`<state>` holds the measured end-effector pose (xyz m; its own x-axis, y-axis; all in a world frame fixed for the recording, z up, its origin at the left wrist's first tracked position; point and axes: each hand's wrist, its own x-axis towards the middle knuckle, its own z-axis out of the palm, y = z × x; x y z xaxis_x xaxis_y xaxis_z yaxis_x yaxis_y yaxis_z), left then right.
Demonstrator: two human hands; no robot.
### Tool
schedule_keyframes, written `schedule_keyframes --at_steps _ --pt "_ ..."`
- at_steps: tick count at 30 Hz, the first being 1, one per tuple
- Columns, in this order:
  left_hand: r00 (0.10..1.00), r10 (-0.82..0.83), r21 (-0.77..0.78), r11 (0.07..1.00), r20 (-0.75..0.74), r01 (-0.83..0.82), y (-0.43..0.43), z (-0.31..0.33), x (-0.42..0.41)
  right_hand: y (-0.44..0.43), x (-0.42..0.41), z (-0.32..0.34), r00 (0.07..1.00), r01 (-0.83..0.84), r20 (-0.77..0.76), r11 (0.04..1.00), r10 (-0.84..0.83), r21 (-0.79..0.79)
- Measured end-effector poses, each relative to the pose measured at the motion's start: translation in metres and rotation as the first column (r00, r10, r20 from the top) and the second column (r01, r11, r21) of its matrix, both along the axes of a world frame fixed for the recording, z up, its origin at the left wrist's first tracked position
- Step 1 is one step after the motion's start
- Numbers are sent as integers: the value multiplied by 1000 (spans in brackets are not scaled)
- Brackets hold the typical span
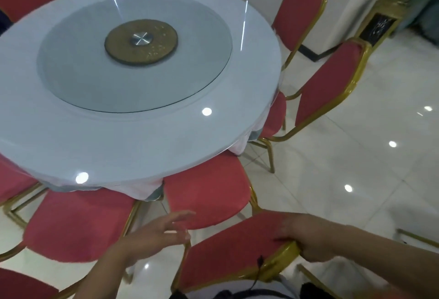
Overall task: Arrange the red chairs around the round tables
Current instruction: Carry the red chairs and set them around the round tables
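A round white table (251, 80) with a grey glass turntable (71, 61) fills the upper left. Right in front of me stands a red chair (209, 194) with a gold frame, its seat partly under the table edge. My right hand (306, 239) grips the top of this chair's backrest (232, 251). My left hand (164, 232) hovers open between this chair and a second red chair (76, 225) to its left, touching neither.
More red chairs ring the table: one at right (332, 82), one at upper right (299, 6), others at the far side and left edge. A white wall corner (344, 13) and a gold-framed stand (380, 23) are at right. Glossy white floor tiles spread to the right.
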<state>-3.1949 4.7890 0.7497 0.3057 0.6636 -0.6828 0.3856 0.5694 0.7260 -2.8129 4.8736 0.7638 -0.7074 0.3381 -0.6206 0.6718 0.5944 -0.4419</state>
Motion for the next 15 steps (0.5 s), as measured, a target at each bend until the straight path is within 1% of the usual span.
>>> schedule_keyframes --at_steps 2,4,7,9,11,12,15 --pt "999 -50 -32 998 22 51 4 0 -2 12 -2 0 999 37 -5 999 -36 30" --pt "989 -139 -52 989 45 142 10 5 -1 26 -8 5 998 68 -10 997 -68 43" --pt "954 -298 -36 954 33 299 19 21 6 48 -22 16 998 63 -9 997 -62 43" --pt "938 -346 -19 938 33 347 24 33 13 62 -31 21 999 45 -17 998 -44 39" --pt "947 -322 -16 947 20 322 27 45 19 76 -39 24 999 13 -39 999 -11 34" --pt "955 -296 -1 955 -13 296 28 51 22 82 -43 25 999 -13 -45 999 14 31" --pt "979 -167 46 984 -114 173 31 64 30 100 -50 23 989 -140 -49 990 140 13"
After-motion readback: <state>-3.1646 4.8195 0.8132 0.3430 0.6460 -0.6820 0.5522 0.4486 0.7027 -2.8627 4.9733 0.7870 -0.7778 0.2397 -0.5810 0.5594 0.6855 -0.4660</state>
